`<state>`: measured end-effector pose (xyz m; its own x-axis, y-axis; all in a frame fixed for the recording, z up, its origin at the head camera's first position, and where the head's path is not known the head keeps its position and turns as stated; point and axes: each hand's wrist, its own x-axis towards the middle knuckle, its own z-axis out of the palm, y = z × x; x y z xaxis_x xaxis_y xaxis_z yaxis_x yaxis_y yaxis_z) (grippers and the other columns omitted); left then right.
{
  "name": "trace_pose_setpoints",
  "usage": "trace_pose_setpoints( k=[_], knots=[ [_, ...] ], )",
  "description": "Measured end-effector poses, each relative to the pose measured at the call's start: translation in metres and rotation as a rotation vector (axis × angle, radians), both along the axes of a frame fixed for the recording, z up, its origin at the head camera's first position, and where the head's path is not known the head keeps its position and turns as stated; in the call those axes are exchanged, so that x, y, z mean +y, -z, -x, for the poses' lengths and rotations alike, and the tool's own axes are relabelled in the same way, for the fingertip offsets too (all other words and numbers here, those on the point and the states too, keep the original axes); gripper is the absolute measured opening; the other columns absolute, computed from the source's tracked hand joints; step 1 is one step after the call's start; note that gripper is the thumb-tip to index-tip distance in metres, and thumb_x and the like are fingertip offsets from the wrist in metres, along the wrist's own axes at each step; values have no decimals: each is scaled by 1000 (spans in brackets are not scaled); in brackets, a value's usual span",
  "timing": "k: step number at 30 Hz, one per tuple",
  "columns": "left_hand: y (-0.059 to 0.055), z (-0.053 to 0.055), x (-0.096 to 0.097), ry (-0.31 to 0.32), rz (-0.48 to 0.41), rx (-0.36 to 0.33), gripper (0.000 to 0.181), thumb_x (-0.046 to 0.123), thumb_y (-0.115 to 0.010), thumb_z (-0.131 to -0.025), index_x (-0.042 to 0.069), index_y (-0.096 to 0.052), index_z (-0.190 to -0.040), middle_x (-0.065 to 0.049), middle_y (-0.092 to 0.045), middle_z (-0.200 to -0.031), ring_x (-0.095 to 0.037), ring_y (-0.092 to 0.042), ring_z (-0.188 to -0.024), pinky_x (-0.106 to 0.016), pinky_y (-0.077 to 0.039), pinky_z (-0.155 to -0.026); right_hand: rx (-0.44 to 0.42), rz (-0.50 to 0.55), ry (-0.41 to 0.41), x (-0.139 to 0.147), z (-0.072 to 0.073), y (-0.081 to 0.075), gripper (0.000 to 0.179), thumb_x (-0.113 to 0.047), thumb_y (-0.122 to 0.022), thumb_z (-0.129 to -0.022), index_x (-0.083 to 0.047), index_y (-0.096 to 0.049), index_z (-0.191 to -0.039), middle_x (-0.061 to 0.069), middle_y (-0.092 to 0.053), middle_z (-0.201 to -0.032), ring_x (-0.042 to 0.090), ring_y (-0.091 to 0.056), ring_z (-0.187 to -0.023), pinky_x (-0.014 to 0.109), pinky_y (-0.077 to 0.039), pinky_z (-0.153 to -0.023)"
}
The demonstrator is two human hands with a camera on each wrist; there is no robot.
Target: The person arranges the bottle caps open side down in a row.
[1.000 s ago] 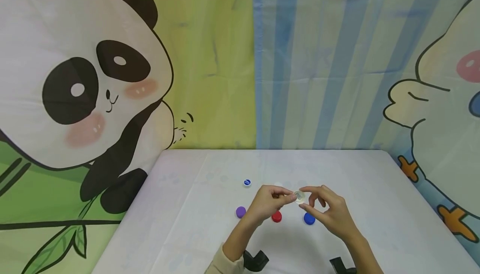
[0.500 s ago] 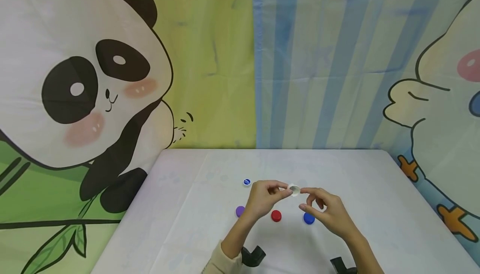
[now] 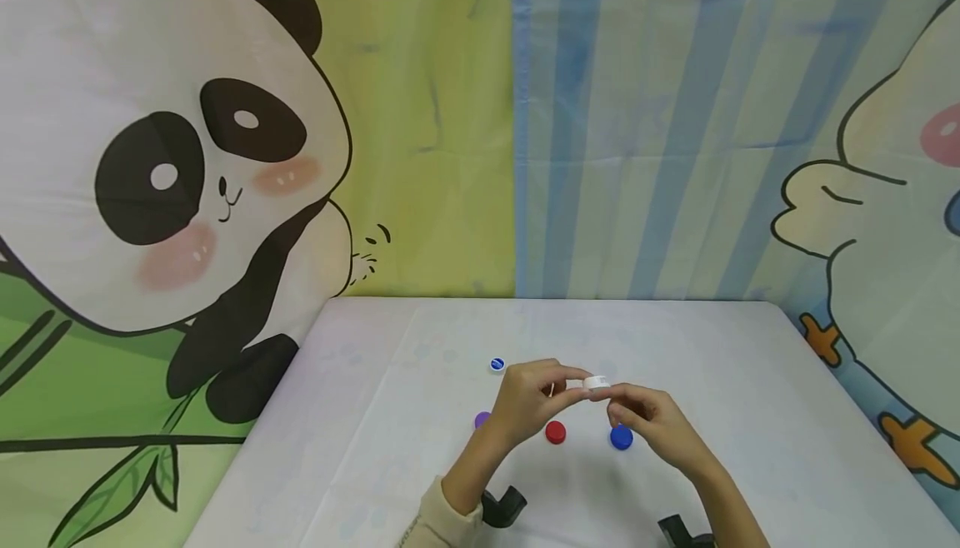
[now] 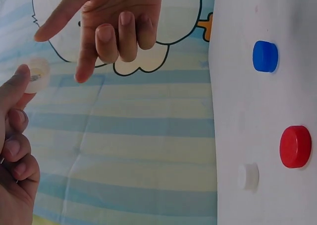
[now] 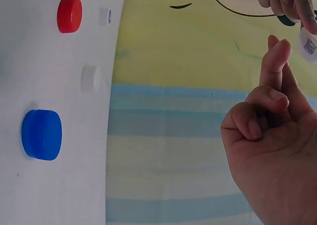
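Observation:
My left hand (image 3: 528,402) pinches a small white bottle cap (image 3: 596,382) between thumb and index finger, raised over the table. A printed QR code shows on the cap's face (image 5: 308,46) in the right wrist view. My right hand (image 3: 660,427) is just right of it, its index fingertip right at the cap's edge in the head view; its other fingers are bent and hold nothing. Below the hands, a red cap (image 3: 555,432) and a blue cap (image 3: 621,437) lie on the table. A second white cap (image 4: 248,176) stands behind them, hidden in the head view.
A purple cap (image 3: 482,420) lies left, partly hidden by my left wrist. Farther back is a small white cap with a blue-striped top (image 3: 497,364). Black wrist mounts (image 3: 503,507) show below the hands. Printed curtains hang behind the white table (image 3: 390,448).
The white cap has turned from its round opening facing me to edge-on. My right hand's index finger and thumb, earlier spread around the cap, now sit lower, with the index fingertip at its edge.

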<state>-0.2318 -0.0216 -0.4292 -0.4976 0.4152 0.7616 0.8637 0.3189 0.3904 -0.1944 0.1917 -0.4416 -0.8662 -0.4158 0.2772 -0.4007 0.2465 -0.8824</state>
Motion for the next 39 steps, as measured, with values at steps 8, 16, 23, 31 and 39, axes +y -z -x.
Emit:
trace_pose_setpoints(
  k=[8,16,23,31,39],
  knots=[
    [-2,-2,2,25,51,133,19,27,-69,-77,16,-71,-93,11,-52,-57,5,-36,-51,-2,-26,-46,16,65,-65,5,6,7,20,-1,-38,-94,-4,-57,-97,5,-53,-76,13,-48,-78,30,-38,-64],
    [-3,-6,3,58,71,138,22,27,-69,-77,15,-71,-95,10,-54,-57,5,-38,-52,-1,-29,-49,-32,107,-82,3,5,6,24,-2,-35,-95,-1,-58,-103,5,-54,-79,15,-48,-82,35,-39,-68],
    [-1,-5,4,39,86,171,21,28,-69,-78,16,-71,-95,11,-50,-55,5,-36,-51,-2,-27,-49,-55,100,-55,2,3,7,25,-3,-37,-95,-1,-58,-108,4,-54,-78,16,-49,-83,36,-39,-69],
    [-1,-6,3,37,94,168,22,28,-69,-78,16,-71,-96,11,-50,-54,5,-36,-50,-1,-27,-49,-31,110,-61,2,3,7,25,-2,-37,-95,-1,-58,-108,5,-53,-76,16,-49,-80,34,-40,-67],
    [2,-5,2,50,91,155,23,28,-69,-78,16,-71,-97,11,-50,-55,5,-36,-51,-1,-27,-49,-6,125,-54,2,2,6,23,0,-40,-93,2,-57,-108,3,-53,-77,15,-50,-77,31,-42,-67]
  ],
)
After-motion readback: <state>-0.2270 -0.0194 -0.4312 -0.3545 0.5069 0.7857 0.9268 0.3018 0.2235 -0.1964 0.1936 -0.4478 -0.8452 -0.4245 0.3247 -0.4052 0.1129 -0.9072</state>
